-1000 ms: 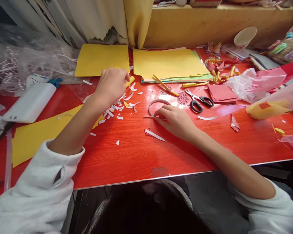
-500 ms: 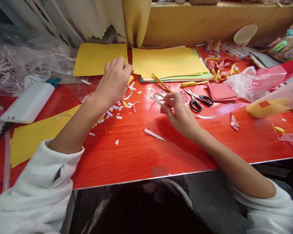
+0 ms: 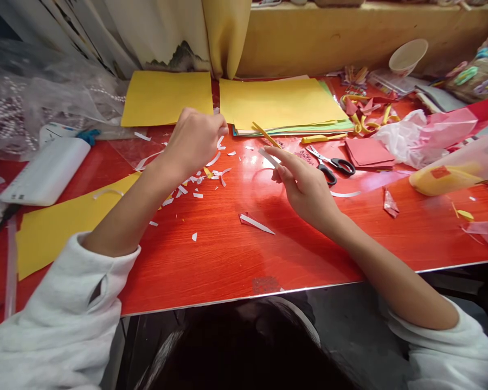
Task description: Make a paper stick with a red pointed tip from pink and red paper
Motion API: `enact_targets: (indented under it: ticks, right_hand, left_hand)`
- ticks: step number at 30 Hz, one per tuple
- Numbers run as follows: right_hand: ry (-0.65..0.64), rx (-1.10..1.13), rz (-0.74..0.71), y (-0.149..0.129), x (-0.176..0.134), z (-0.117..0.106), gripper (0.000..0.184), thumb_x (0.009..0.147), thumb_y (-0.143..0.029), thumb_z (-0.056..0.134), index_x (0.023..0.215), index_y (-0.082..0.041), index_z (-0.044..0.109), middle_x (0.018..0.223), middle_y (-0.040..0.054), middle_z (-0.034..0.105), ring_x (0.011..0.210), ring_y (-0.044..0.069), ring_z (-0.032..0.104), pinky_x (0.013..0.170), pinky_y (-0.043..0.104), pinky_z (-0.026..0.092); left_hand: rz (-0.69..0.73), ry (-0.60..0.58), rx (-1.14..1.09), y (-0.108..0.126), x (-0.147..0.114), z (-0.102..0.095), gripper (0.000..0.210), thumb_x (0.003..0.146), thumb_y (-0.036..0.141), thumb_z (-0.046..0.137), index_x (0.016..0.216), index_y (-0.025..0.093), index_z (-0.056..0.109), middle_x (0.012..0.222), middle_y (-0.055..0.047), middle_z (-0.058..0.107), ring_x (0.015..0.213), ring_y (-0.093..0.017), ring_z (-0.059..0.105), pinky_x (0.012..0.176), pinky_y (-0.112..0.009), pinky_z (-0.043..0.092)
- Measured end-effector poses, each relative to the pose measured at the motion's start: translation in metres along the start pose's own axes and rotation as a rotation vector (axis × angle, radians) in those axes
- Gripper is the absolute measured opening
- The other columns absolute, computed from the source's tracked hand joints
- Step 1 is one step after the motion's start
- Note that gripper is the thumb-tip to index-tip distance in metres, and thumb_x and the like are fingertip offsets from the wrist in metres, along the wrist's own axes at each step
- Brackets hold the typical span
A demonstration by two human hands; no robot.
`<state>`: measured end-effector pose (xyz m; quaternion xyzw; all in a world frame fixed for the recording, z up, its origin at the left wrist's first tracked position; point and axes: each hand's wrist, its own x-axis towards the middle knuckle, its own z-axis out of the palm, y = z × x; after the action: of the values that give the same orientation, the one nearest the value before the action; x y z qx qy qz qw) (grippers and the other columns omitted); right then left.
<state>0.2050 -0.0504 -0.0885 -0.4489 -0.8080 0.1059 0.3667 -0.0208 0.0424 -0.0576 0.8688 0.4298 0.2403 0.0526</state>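
Observation:
My right hand (image 3: 305,184) pinches a white paper strip (image 3: 269,157) between thumb and fingers above the middle of the table. My left hand (image 3: 195,141) is closed over the white paper scraps (image 3: 193,180), its fingers curled; what they hold, if anything, is hidden. Just beyond the left hand lies a yellow sheet (image 3: 166,97). Black-handled scissors (image 3: 329,165) rest open beside the right hand. Nearer to me, a folded white-and-red paper strip (image 3: 257,223) lies on the table.
A stack of coloured paper (image 3: 280,105) is at the back of the red table (image 3: 211,271). Red paper squares (image 3: 369,153), a yellow pen-like stick (image 3: 325,138) and a clear plastic container (image 3: 451,170) are on the right. Another yellow sheet (image 3: 61,222) and a white bottle (image 3: 49,170) are at left.
My left hand has turned and shifted slightly right and down; the yellow item by its fingers no longer shows. My right hand has straightened its fingers along the white strip.

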Motion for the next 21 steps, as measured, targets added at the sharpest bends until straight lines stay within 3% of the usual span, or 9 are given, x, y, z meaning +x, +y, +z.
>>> enact_targets:
  ticks: [3,7,10,14,21]
  right_hand:
    - [0.012,-0.005,-0.004,0.001,0.0,0.0,0.044,0.089,-0.007,0.033,0.128,-0.02,0.05,0.081,0.0037,0.061,0.075,0.014,0.057,0.073,0.031,0.048]
    - [-0.009,0.067,0.04,0.001,0.001,0.0,0.04,0.091,-0.009,0.033,0.124,-0.021,0.053,0.08,0.0033,0.06,0.074,0.014,0.055,0.072,0.032,0.047]
    - [-0.019,0.191,0.1,0.001,0.002,0.0,0.035,0.092,-0.014,0.035,0.121,-0.023,0.054,0.08,0.0025,0.058,0.073,0.013,0.054,0.072,0.031,0.047]
    - [-0.004,0.332,0.173,-0.003,0.004,-0.005,0.027,0.094,-0.022,0.038,0.113,-0.023,0.057,0.078,0.0011,0.056,0.073,0.011,0.054,0.071,0.028,0.047]
    - [0.03,0.376,0.27,-0.012,0.007,-0.015,0.018,0.085,-0.039,0.058,0.085,-0.021,0.061,0.071,-0.0005,0.054,0.063,0.01,0.048,0.057,0.024,0.043]
  left_hand:
    - [-0.037,0.04,0.101,0.015,0.001,-0.006,0.027,0.086,0.023,0.05,0.11,0.02,0.061,0.117,-0.01,0.057,0.107,-0.024,0.047,0.096,-0.046,0.033]
    - [0.088,-0.112,-0.206,0.045,-0.002,-0.016,0.024,0.09,0.034,0.046,0.097,0.02,0.064,0.097,-0.004,0.066,0.089,-0.016,0.057,0.082,-0.032,0.044]
    - [0.162,-0.096,-0.224,0.059,-0.005,-0.016,0.018,0.087,0.033,0.052,0.091,0.021,0.065,0.094,-0.004,0.066,0.088,-0.016,0.059,0.078,-0.03,0.044]
    - [0.145,-0.068,-0.192,0.065,-0.007,-0.011,0.014,0.086,0.031,0.054,0.088,0.021,0.065,0.091,-0.005,0.067,0.086,-0.017,0.06,0.074,-0.031,0.044]
    - [0.122,-0.052,-0.186,0.077,-0.009,-0.008,0.017,0.089,0.028,0.05,0.085,0.022,0.064,0.09,-0.005,0.067,0.084,-0.016,0.06,0.076,-0.031,0.043]
